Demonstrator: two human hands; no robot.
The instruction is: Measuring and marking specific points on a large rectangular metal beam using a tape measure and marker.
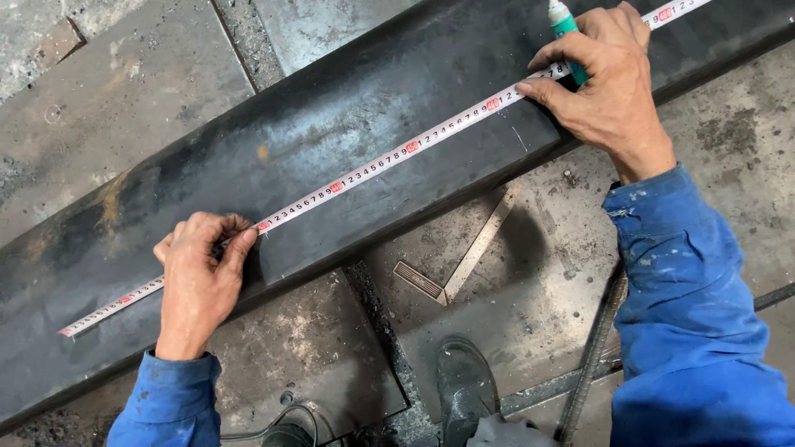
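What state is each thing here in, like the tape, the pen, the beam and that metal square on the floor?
Tape measure: pulled out, lying flat along the beam.
Left hand: pressing the tape down.
Right hand: pinning the tape, gripping the pen.
Marker pen: upright, tip at the tape; cap hidden.
Steel beam: lying flat, dark, rust-spotted.
Metal square: lying unused on the floor.
Boot: planted on the floor.

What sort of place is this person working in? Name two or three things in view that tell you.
Probably a metalworking or fabrication shop. A long dark steel beam lies over worn steel floor plates, a tape measure is stretched along it, and a metal try square lies on the floor.
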